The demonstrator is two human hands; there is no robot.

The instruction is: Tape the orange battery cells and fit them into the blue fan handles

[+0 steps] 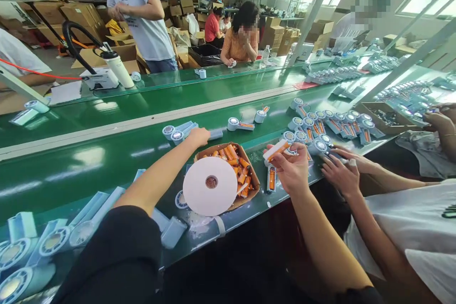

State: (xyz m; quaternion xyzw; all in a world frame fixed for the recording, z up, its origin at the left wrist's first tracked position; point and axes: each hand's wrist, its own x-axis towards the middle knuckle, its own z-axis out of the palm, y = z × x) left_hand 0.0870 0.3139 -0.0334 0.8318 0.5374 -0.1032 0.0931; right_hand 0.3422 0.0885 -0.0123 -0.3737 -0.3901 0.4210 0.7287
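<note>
My right hand [294, 166] pinches an orange battery [277, 152] with a white strip along it, held above the table edge. My left hand [200, 137] is stretched over the green belt, closed on a light blue fan housing [215, 134]; its fingertips are hidden. Another light blue fan housing [168, 131] lies just left of that hand. Between my arms stands a cardboard box [257, 189] of orange batteries [243, 164]. A large white tape roll [199, 185] rests on the box. Below my right hand, a housing with an orange battery [271, 179] lies on the table.
Several fan housings [53, 240] lie at the lower left. More housings with batteries [317, 126] cluster at right, near a co-worker's hands [342, 171]. A metal post [388, 71] slants over the line. Other people sit and stand across the green belt [89, 152].
</note>
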